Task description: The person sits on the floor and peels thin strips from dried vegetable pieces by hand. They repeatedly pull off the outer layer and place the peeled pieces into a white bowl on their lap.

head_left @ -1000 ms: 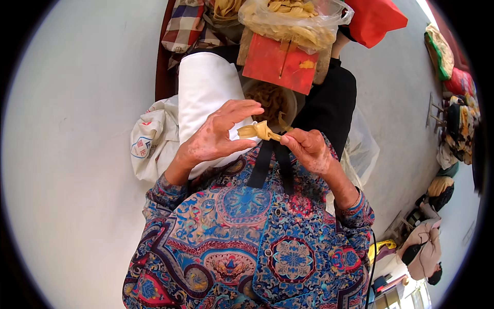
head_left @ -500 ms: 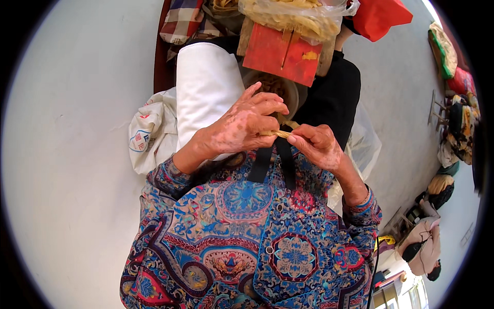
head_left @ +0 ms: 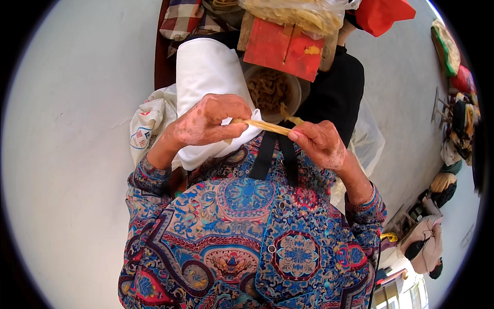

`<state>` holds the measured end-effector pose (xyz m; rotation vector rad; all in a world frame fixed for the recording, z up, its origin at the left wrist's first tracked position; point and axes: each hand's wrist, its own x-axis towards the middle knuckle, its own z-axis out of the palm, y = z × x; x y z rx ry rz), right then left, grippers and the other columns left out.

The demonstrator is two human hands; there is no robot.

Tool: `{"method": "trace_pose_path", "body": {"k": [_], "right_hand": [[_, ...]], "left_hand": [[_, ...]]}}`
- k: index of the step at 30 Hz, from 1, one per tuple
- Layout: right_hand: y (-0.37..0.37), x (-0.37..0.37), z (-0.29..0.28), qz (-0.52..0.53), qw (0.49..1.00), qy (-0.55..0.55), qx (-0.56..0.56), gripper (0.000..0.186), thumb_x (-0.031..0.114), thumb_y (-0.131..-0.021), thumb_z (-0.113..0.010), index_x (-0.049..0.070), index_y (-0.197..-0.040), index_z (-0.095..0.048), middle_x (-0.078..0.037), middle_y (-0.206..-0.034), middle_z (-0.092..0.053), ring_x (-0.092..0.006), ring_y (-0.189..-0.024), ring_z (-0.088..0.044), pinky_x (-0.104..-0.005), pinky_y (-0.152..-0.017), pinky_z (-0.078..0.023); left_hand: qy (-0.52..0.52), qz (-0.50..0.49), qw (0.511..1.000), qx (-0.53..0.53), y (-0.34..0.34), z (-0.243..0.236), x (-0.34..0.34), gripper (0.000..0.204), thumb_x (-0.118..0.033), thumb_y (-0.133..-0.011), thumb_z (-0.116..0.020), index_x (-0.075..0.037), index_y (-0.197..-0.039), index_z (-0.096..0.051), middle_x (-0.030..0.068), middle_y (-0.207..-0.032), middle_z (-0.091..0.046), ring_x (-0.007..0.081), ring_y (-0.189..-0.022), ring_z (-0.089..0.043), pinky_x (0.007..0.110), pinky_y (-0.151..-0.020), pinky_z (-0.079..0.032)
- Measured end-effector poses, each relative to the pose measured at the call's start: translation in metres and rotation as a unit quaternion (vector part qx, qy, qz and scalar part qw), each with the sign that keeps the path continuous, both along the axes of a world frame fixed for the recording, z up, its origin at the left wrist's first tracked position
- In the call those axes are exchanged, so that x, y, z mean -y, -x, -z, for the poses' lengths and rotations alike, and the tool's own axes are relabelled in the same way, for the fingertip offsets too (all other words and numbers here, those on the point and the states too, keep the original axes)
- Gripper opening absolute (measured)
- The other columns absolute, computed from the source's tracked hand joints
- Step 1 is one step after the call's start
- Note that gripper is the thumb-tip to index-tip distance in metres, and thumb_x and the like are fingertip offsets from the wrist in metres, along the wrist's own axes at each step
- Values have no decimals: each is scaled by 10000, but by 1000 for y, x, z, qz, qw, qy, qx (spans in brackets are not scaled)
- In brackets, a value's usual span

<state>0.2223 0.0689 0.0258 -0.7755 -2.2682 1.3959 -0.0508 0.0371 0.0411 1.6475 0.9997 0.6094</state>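
Pale grey floor [head_left: 77,154], bundles [head_left: 445,49] along right side of room. Red board [head_left: 280,49] ahead with clear plastic bag [head_left: 293,15] of yellowish strips on it; bowl [head_left: 297,98] of brownish strips below, white cloth [head_left: 208,67] over left leg. Yellow strip [head_left: 270,127] held above lap, stretched between hands, long axis near left-right, right end slightly nearer body, loose tail curling away by right hand. Left hand [head_left: 213,118] thumb and fingers pinch left end, right hand [head_left: 323,144] thumb and forefinger pinch right end
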Motion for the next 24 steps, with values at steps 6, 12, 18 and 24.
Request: {"method": "trace_pose_path", "body": {"k": [6,12,18,24], "right_hand": [[8,-38,7,64,996,30,53,209,183,-914,-579,-5,-825,-601,-157,-605,-548,-315,-527,-560,-357,-485,-431],[6,-71,30,126,990,39,53,300,247,-918,-584,-28,-801,-609,-96,-537,-483,-158,-485,-468,-298,-484,-404],[5,-92,49,155,987,40,21,307,253,-920,-584,-24,-788,-609,-41,-533,-418,-105,-503,-395,-278,-474,-359],[8,-102,57,178,983,36,10,309,248,-908,-598,-25,-766,-615,-38,-521,-429,-92,-501,-402,-267,-470,-354]], "left_hand": [[136,-36,989,-54,-2,3,-40,187,-175,-886,-589,3,-936,-621,41,-648,-584,91,-590,-544,251,-530,-421],[113,-65,991,25,-10,38,-76,254,-228,-924,-565,8,-1004,-613,-6,-673,-556,59,-625,-515,226,-545,-418],[88,-89,992,-33,-16,52,-103,274,-255,-926,-571,1,-1010,-620,-20,-666,-516,44,-592,-470,205,-517,-404],[71,-102,992,-12,-17,60,-113,262,-258,-923,-578,-5,-972,-625,-31,-648,-502,31,-556,-443,198,-480,-365]]}}
